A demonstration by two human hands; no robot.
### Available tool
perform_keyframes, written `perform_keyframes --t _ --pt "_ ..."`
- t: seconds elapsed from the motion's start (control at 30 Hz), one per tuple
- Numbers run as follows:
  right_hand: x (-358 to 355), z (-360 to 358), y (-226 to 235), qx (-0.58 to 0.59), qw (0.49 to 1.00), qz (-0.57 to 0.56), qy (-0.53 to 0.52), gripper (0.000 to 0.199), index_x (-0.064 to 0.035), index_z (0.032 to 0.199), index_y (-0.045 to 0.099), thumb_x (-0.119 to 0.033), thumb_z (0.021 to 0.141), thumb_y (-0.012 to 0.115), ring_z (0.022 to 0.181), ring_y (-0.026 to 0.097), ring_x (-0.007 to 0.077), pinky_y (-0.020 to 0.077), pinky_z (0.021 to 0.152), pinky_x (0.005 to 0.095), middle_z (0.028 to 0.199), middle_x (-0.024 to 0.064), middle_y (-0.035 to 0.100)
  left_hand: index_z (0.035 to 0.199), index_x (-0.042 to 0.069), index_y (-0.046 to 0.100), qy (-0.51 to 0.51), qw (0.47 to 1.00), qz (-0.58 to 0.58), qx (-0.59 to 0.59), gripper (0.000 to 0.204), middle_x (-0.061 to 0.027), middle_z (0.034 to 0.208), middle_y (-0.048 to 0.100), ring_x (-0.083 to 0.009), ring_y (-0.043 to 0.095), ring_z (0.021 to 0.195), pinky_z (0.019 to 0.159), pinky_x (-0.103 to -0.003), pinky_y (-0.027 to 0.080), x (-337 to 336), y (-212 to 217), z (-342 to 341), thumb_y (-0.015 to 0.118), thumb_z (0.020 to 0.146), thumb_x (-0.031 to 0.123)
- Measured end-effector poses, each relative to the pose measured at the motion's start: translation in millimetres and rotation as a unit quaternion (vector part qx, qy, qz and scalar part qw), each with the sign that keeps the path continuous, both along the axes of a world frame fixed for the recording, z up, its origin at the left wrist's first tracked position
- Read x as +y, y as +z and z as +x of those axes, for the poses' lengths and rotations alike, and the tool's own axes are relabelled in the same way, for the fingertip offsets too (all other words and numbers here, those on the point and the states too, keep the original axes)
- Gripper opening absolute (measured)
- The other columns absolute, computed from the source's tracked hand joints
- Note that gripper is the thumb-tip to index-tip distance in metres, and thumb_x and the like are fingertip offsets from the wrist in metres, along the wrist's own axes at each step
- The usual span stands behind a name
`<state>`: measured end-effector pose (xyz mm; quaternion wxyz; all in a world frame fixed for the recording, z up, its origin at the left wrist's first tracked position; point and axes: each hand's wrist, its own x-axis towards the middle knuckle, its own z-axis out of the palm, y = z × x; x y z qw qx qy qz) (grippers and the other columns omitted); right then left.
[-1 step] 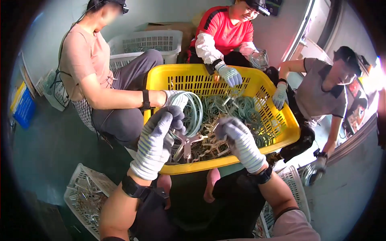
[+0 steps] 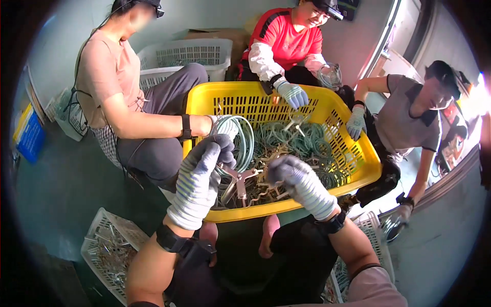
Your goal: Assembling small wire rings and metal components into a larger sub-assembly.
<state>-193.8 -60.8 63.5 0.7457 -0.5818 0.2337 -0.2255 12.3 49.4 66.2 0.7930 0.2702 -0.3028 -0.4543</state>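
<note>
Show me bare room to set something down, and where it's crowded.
Bare green floor shows at left, bordered by the blue package, the co-worker in pale pink and the lower-left white crate. Crowded: the yellow basket, heaped with wire coils and metal parts, with your left hand and right hand over it.

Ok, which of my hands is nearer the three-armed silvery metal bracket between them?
Left. Your left hand, in a striped grey-fingered glove, is at the bracket, apparently gripping one arm; your right hand, gloved alike, is to its right, apart.
</note>
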Motion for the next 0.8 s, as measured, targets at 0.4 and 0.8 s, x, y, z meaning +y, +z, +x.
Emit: perform_keyframes --t 0.4,0.8 --pt "33.5 34.8 -20.3 -0.053 0.989 0.043 0.132 0.035 -0.008 0.122 0.054 -0.018 0.089 0.062 0.1 0.053 0.0096 0.0406 0.091 0.0266 0.106 -0.0003 0.06 0.114 0.001 0.061 0.014 0.993 0.082 -0.086 0.025 -0.0048 0.105 0.066 -0.0108 0.061 0.094 0.088 -0.024 0.048 -1.4 -7.0 -35.6 0.059 0.09 0.008" --pt "20.3 11.6 -8.4 0.07 0.997 -0.018 0.038 0.03 -0.0053 0.121 0.053 -0.022 0.095 0.052 0.06 0.041 0.0055 0.0371 0.056 0.0203 0.07 -0.004 0.045 0.096 0.005 0.063 0.083 0.988 0.096 -0.082 0.018 0.0024 0.079 0.061 0.0004 0.049 0.057 0.051 -0.015 0.038 1.5 11.9 -2.7 0.057 0.093 0.022"
